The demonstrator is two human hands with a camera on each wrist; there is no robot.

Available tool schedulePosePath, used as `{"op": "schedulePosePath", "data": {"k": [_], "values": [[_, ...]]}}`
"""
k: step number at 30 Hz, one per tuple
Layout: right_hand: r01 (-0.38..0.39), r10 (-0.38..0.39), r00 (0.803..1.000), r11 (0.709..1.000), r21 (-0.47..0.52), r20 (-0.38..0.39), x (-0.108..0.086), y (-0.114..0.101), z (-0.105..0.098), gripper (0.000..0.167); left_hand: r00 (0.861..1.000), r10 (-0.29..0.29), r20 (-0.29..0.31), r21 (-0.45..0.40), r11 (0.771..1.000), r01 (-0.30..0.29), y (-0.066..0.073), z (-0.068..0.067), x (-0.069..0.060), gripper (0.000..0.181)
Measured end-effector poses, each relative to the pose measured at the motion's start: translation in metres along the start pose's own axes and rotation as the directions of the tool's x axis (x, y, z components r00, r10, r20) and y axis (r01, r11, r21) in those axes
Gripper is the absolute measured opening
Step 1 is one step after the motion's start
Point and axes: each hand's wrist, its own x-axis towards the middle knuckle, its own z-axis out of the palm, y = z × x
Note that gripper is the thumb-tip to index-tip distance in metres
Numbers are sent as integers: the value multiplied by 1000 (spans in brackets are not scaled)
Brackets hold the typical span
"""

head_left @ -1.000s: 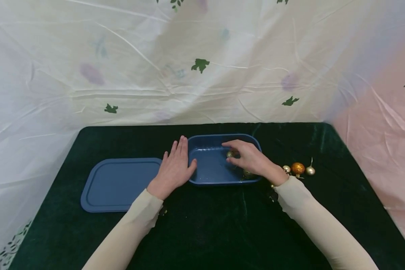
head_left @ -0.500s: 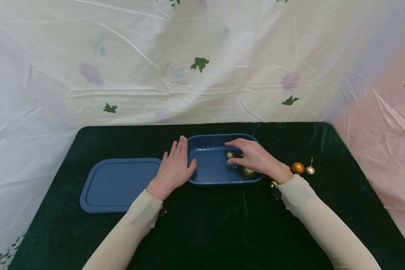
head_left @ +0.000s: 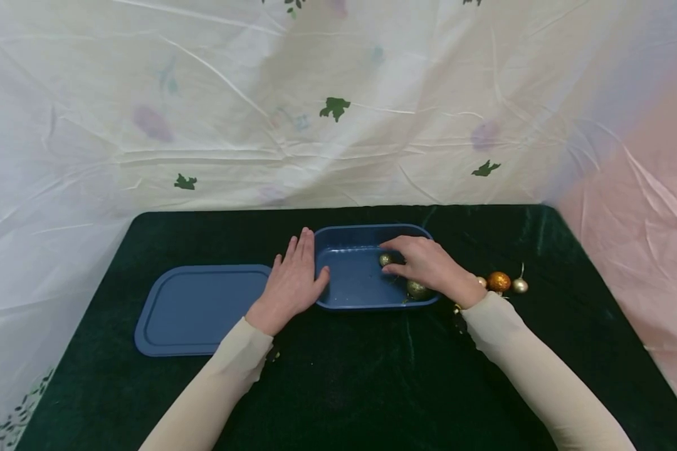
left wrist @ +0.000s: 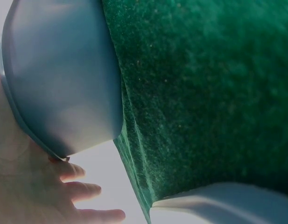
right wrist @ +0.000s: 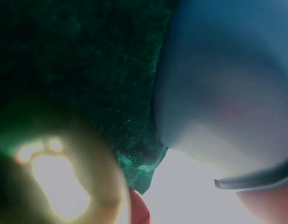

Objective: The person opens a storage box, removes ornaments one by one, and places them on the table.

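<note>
My left hand (head_left: 289, 283) rests flat with straight fingers against the left wall of a blue rectangular container (head_left: 346, 275); the left wrist view shows my fingers (left wrist: 85, 190) beyond its rim. Over the container's right half is my right hand (head_left: 425, 266), thumb and index finger apart in a loose curve. Between their tips, lower down in the container, lies a small gold bauble (head_left: 385, 259). A larger greenish-gold bauble (head_left: 417, 289) sits near the front right corner. The space under my right palm is hidden.
A flat blue lid (head_left: 203, 310) lies left of the container, partly behind my left forearm. To the right on the dark green cloth are an orange bauble (head_left: 498, 282), a small pale gold bauble (head_left: 520, 285) and another gold one (head_left: 481, 282) partly hidden by my wrist.
My right hand has shifted slightly right, and its fingertips have drawn away from the small bauble, which stays in place. The larger bauble shows more. My left hand has not moved.
</note>
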Motion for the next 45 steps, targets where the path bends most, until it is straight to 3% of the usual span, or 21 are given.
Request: {"op": "schedulePosePath", "data": {"k": [18,33,45], "values": [[47,-51,998,994,-103,-40,-2,0,4,25,1000,13,-12,-6,1000,-13,1,1,1,82],[78,-69,984,996,48,-166,-18,-6,-16,28,1000,3,-13,-9,1000,-3,0,0,1,83],[104,-67,942,990,98,-328,-42,-12,-28,29,1000,15,-21,-11,1000,-15,0,0,0,82]]}}
